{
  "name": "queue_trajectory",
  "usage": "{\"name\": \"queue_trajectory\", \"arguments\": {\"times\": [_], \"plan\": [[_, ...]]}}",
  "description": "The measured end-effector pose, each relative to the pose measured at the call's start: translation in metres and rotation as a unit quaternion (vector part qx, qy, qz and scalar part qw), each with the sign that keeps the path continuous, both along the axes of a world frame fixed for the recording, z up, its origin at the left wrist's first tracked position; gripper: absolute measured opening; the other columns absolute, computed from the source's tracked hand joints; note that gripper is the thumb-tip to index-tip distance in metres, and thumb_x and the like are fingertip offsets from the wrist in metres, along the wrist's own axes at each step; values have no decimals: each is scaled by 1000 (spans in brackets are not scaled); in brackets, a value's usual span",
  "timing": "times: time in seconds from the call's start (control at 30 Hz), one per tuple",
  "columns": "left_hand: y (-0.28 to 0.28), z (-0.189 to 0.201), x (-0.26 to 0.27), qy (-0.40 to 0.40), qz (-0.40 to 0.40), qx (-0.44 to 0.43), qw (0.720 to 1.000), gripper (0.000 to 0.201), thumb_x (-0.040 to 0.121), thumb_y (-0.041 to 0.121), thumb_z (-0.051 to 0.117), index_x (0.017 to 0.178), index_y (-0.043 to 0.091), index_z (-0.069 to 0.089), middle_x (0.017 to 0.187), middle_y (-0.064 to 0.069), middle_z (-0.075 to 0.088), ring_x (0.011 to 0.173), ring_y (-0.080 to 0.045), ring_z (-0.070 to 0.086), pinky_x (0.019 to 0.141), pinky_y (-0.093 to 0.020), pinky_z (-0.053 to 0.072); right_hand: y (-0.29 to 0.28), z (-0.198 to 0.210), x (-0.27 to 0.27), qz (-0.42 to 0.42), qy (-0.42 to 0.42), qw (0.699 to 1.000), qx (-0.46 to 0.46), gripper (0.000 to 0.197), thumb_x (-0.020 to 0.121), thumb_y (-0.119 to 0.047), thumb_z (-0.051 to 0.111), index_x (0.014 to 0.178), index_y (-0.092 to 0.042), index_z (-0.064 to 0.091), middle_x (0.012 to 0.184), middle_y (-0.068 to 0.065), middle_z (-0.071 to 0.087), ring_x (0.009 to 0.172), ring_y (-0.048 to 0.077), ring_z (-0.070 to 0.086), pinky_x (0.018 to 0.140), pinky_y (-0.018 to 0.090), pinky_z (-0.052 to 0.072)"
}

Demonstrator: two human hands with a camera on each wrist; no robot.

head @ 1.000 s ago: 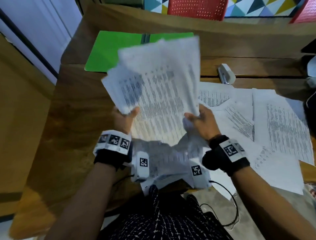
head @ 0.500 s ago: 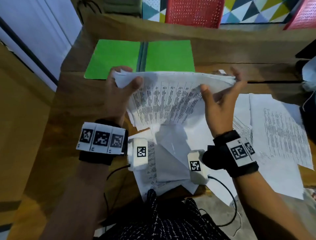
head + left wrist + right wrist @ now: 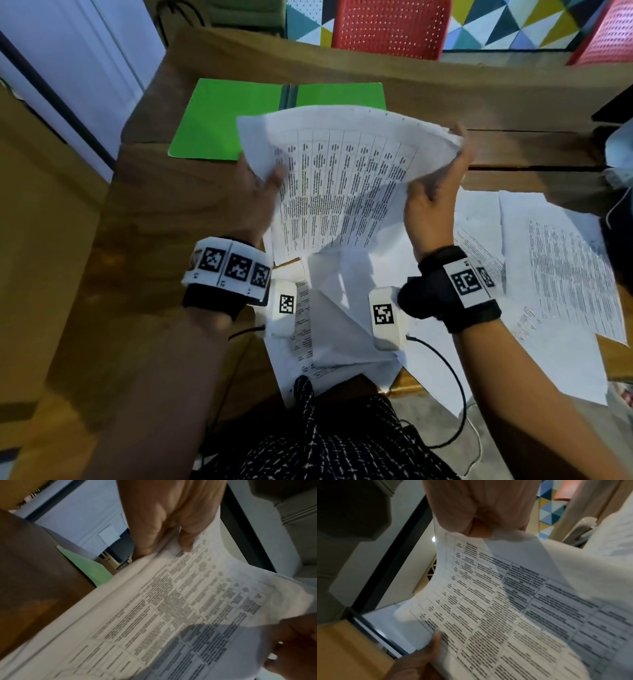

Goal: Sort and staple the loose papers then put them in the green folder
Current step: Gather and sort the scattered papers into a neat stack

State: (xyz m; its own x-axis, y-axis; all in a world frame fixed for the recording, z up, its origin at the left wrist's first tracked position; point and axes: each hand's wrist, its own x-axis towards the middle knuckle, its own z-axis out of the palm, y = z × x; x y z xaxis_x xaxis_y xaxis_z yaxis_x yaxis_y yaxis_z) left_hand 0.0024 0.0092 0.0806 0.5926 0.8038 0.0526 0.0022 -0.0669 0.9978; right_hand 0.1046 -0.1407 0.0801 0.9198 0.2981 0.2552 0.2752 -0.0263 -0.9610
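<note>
I hold a stack of printed papers [image 3: 346, 185] above the wooden table, its sheets bowed upward. My left hand [image 3: 255, 197] pinches the stack's left edge, thumb on top. My right hand [image 3: 435, 192] grips the right edge, fingers behind the sheets. The wrist views show the same printed table pages [image 3: 180, 615] [image 3: 513, 608] with my left hand [image 3: 171, 527] and right hand [image 3: 481, 509] pinching them. The open green folder [image 3: 233, 120] lies flat at the back left, partly hidden by the stack. More loose papers [image 3: 565, 274] lie scattered on the table to the right.
Loose sheets [image 3: 342, 325] also lie under my wrists at the table's front edge. Red chairs [image 3: 390, 27] stand behind the table. A white wall [image 3: 68, 85] runs along the left. Bare wood [image 3: 137, 240] shows on the left of the table.
The stack has turned from upright and fanned to a level, gathered bundle. Both hands moved apart to its left and right edges. The stapler seen earlier is now hidden behind the papers.
</note>
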Motion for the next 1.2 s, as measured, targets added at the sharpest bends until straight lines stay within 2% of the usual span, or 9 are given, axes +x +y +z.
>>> {"name": "queue_trajectory", "arguments": {"times": [0.07,0.2,0.3,0.4,0.53,0.83,0.93,1.03,1.2], "plan": [[-5,-5,4,29,-1,-25,999,38,89,16,55,118,-6,51,102,-18,64,93,-26,62,87,-36,54,3,-4,-1,1,43,999,12,71,64,8,29,126,-26,26,142,18,33,133,33,34,112,52,33],[2,3,6,0,-11,-39,999,22,95,7,47,76,19,48,73,9,52,56,10,57,55,-6,45,7,8,9,-29,69,995,71,54,69,8,30,113,-24,30,112,6,47,104,17,49,99,38,46],[10,21,0,-74,-29,-63,995,11,96,17,43,90,21,51,88,2,60,75,8,64,75,-16,52,7,15,15,-28,52,989,135,59,66,13,28,111,-25,28,109,3,46,105,19,50,92,31,49],[19,20,-10,-101,-68,-67,990,52,82,36,54,123,5,42,116,-16,60,109,-22,60,96,-33,49,7,9,8,-10,38,989,145,56,67,16,31,105,-25,32,116,8,44,109,22,48,93,25,47],[20,-23,-9,41,-68,-44,996,27,91,20,54,111,7,42,88,5,52,86,-8,58,67,-12,49,15,-23,-3,2,73,996,48,45,73,15,34,100,-22,33,104,4,47,94,10,52,88,32,47],[54,-31,-37,96,85,-31,991,23,91,9,51,112,10,43,105,-8,59,92,-21,60,65,-16,50,47,-54,-28,8,103,985,-136,28,86,5,45,111,-7,40,69,-5,40,60,5,42,65,23,39],[86,-34,-52,185,174,18,967,39,93,15,48,129,3,40,131,-14,54,120,-27,53,95,-27,43,67,-62,-44,92,121,965,-213,33,89,3,47,120,-1,39,70,-6,38,62,9,42,54,11,34],[104,-51,-71,249,211,19,945,39,91,9,48,128,1,44,134,-14,52,123,-29,50,99,-35,42,80,-77,-63,177,132,915,-339,34,89,2,45,122,1,38,89,6,48,84,22,46,46,12,32],[111,-85,-95,342,193,-6,920,36,89,2,44,125,4,47,130,-14,56,117,-31,55,80,-27,41,89,-100,-88,250,127,838,-468,59,86,1,46,141,-4,26,131,24,49,119,39,50,88,36,45]]}}
